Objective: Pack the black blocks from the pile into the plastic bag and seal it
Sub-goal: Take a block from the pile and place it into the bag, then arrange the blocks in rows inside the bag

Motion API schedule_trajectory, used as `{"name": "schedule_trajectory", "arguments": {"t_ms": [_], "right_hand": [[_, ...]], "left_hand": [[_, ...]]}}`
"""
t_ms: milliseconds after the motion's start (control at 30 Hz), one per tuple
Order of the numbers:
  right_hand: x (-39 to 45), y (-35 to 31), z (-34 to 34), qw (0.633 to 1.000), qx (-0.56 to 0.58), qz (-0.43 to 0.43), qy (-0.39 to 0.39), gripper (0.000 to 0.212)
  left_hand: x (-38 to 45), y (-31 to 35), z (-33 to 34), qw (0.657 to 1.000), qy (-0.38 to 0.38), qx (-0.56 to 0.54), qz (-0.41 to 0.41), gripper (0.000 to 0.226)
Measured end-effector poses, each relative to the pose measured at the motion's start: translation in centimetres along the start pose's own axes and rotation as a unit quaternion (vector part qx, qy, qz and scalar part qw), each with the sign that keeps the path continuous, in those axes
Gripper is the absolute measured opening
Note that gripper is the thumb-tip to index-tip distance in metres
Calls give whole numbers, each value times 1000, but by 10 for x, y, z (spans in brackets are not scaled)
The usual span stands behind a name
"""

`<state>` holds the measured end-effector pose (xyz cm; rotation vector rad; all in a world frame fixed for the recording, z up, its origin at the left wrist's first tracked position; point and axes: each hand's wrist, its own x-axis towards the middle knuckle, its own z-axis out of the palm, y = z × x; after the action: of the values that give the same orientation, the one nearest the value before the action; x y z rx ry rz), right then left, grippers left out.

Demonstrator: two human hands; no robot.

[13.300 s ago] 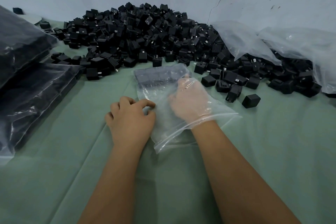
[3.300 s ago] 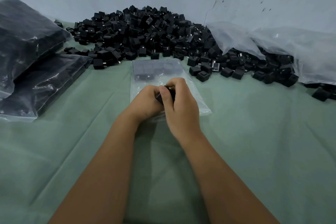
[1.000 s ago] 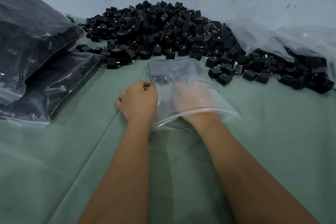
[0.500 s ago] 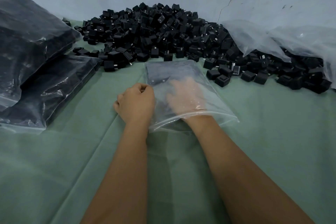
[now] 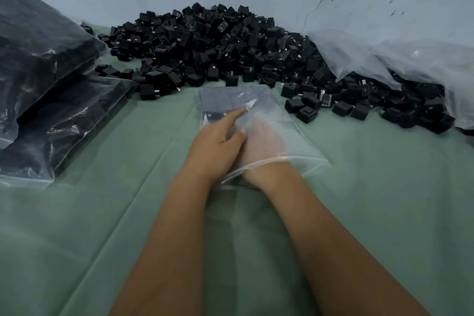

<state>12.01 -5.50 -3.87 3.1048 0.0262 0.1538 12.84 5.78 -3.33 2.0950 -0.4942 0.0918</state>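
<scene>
Filled bags (image 5: 51, 100) lie left. The left hand (image 5: 218, 146), forefinger outstretched, presses the clear plastic bag (image 5: 302, 151) on green cloth; the right hand (image 5: 261, 143) lies inside, fingers blurred. Film looks limp, slippery; hold the mouth edge. Black blocks (image 5: 218, 46) pile behind.

Bag (image 5: 277, 110) lies before pile (image 5: 218, 46); right hand (image 5: 261, 143) inside it, left hand (image 5: 215, 143) on it; packed bags (image 5: 51, 84) at left.

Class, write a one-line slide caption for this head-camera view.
Right hand inside clear plastic bag of black blocks; left hand presses its outside, forefinger extended.
</scene>
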Motion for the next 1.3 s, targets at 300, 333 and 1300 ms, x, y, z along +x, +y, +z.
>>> {"name": "schedule_trajectory", "arguments": {"t_ms": [300, 333, 1300], "right_hand": [[-50, 21, -114, 899, 361, 13, -247, 49], [-47, 37, -124, 888, 417, 48, -191, 55], [-26, 119, -2, 809, 369, 265, 372, 27]], "left_hand": [[4, -2, 0, 991, -18, -70, -112, 29], [4, -3, 1, 993, -12, -33, -111, 32], [-10, 8, 1, 996, 16, 70, 53, 14]]}}
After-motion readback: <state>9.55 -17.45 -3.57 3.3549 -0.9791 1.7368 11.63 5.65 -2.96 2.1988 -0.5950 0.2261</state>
